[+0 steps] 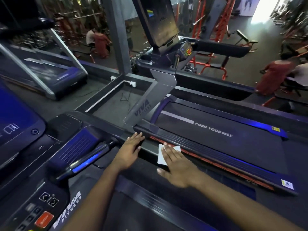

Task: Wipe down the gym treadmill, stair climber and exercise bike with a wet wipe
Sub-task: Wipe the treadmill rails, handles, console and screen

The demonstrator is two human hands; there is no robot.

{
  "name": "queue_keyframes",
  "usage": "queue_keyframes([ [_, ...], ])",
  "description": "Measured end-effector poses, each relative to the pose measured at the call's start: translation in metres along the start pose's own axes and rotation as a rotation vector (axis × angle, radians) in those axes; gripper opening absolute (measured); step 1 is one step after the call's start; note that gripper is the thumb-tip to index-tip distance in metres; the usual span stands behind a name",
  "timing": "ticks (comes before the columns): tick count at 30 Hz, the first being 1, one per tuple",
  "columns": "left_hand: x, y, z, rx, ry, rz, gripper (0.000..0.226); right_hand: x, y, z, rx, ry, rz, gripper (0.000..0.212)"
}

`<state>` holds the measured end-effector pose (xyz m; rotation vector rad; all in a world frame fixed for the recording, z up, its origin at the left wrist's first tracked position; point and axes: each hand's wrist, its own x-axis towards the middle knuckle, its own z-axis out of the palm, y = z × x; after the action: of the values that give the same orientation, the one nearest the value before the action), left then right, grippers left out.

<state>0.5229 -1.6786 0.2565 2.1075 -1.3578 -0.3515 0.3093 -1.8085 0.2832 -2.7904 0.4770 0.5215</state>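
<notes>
My right grip [178, 165] lies flat on the wet wipe [160, 157], fingers straight and a little spread, thumb stuck out toward the near left, pressing down rather than pinching. The wipe is a white folded rectangle on the near side rail [216, 161] of the treadmill [225, 140] to my right, the one with "PUSH YOURSELF" printed on its belt. Its left edge runs from near to far, across the rail, and one corner peeks out on the far right past my fingertips (the rest is under my fingers, so I cannot be sure of its true long side). Most of the sheet sits beneath my fingers, ahead of the palm, with the uncovered strip to the left of the index finger.

My left grip [131, 149] holds nothing; it rests open, fingers straight and together, on the dark edge just left of the wipe, fingertips pointing far toward the foot of the grey upright [145, 107] marked VIVA. The two are near but apart.

At the near left is a console [50, 202] with a red button [44, 220].
</notes>
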Motion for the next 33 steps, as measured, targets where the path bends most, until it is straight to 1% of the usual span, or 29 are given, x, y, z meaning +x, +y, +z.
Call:
queue_keyframes([
  [3,-0.001,0.004,0.001,-0.026,0.019,-0.051,0.049,0.026,-0.020,-0.013,0.014,0.034,-0.056,0.085],
  [7,-0.005,-0.002,-0.004,-0.022,0.026,-0.089,0.051,0.015,-0.003,-0.006,-0.020,0.048,-0.119,0.087],
  [10,-0.011,-0.014,-0.010,0.029,0.073,-0.131,0.055,0.001,0.001,0.013,-0.050,0.104,-0.046,0.092],
  [12,-0.013,-0.023,-0.016,0.066,0.112,-0.171,0.056,0.014,-0.014,0.010,-0.058,0.106,-0.003,0.095],
  [14,-0.014,-0.034,-0.027,0.100,0.121,-0.201,0.056,0.042,-0.036,-0.002,-0.044,0.093,-0.021,0.095],
  [16,-0.012,-0.041,-0.037,0.103,0.100,-0.193,0.053,0.061,-0.046,-0.016,-0.021,0.059,-0.054,0.093],
  [18,-0.009,-0.047,-0.045,0.101,0.078,-0.174,0.052,0.066,-0.045,-0.019,-0.018,0.061,-0.084,0.092],
  [20,-0.008,-0.050,-0.047,0.079,0.058,-0.160,0.051,0.058,-0.038,-0.007,-0.024,0.110,-0.100,0.092],
  [23,-0.007,-0.058,-0.052,0.038,0.053,-0.150,0.051,0.056,-0.045,0.004,-0.081,0.164,-0.057,0.098],
  [26,-0.001,-0.069,-0.061,0.103,0.048,-0.109,0.050,0.088,-0.072,-0.012,-0.032,0.146,-0.058,0.098],
  [28,0.003,-0.075,-0.065,0.152,0.012,-0.088,0.051,0.108,-0.087,-0.025,0.005,0.138,-0.082,0.096],
  [30,0.010,-0.080,-0.068,0.164,-0.009,-0.112,0.052,0.116,-0.089,-0.024,-0.001,0.164,-0.100,0.097],
  [33,0.017,-0.081,-0.069,0.139,0.004,-0.150,0.050,0.101,-0.073,0.001,-0.067,0.231,-0.124,0.099],
])
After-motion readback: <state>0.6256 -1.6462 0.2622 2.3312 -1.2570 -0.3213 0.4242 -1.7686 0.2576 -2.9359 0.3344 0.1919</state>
